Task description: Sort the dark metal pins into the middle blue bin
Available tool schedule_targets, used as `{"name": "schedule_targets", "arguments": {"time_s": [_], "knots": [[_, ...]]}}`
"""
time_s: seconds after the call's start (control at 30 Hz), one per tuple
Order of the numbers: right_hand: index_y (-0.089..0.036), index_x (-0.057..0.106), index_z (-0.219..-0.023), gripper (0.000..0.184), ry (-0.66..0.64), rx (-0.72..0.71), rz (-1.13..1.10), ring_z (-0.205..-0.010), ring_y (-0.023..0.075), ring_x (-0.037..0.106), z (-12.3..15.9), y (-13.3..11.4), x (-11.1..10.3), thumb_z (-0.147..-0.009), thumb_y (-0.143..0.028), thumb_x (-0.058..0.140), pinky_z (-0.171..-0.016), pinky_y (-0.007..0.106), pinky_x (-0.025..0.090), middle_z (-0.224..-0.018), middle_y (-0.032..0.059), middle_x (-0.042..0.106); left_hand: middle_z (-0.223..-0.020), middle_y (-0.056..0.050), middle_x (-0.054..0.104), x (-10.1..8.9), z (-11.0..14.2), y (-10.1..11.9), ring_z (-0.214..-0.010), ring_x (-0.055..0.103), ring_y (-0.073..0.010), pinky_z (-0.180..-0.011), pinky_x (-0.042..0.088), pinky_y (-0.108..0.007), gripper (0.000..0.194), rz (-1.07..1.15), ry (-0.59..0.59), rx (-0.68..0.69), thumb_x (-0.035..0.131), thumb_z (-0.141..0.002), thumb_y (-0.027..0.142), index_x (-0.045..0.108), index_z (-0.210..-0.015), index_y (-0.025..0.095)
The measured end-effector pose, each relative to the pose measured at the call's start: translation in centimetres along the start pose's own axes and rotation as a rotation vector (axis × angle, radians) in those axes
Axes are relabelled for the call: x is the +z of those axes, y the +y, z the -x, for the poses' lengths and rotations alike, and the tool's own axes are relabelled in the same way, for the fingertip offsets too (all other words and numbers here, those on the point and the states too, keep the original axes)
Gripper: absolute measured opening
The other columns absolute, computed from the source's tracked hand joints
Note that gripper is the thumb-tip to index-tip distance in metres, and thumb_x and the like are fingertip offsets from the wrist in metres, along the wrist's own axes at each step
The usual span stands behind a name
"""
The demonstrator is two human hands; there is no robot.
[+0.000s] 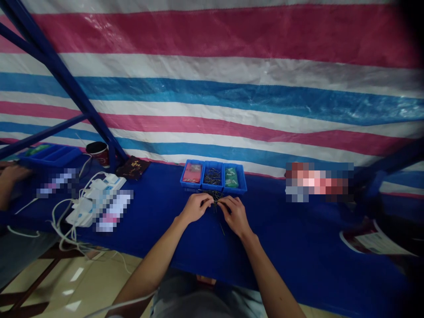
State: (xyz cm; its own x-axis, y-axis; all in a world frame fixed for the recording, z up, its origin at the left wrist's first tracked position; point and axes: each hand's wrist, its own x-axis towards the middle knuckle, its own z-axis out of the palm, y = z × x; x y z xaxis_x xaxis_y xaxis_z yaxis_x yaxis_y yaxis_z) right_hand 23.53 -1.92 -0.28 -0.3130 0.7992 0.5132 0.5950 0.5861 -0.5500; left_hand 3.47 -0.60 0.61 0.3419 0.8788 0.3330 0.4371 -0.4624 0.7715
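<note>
My left hand (196, 207) and my right hand (234, 213) meet over the blue table, both with thumb and fingers pinched together. What sits between their fingertips is too small to make out. Under and just behind the fingertips lies a loose pile of thin dark pin-like pieces (215, 194). One such thin piece (222, 229) lies apart, nearer to me. Right behind the pile stands a blue three-part tray (202, 189). Its left part holds a red packet (192, 173), its middle more dark pieces (212, 176), its right a green packet with small white pieces (231, 176).
At left on the blue table (159, 185) lie a white power strip (96, 205) with tangled cables, a dark packet (133, 168) and a cup (98, 152). Another person's hand (11, 174) is at the far left, near a second blue tray (54, 154). A striped sheet (212, 95) hangs behind.
</note>
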Motion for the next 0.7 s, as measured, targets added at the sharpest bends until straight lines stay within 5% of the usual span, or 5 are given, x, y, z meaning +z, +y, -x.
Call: {"name": "schedule_targets", "arguments": {"time_s": [0.7], "knots": [[-0.024,0.07,-0.104,0.02,-0.007,-0.002,0.01,-0.079,0.0185,0.065,0.1,0.35,0.29,-0.102,-0.028,0.05,-0.078,0.036,0.041,-0.091,0.0044,0.071,-0.074,-0.003,0.07,-0.12,-0.05,0.17,-0.067,0.062,-0.0135,-0.069,0.045,-0.023,0.028,0.002,-0.015,-0.015,0.052,-0.098,0.032,0.071,-0.084,0.016]]}}
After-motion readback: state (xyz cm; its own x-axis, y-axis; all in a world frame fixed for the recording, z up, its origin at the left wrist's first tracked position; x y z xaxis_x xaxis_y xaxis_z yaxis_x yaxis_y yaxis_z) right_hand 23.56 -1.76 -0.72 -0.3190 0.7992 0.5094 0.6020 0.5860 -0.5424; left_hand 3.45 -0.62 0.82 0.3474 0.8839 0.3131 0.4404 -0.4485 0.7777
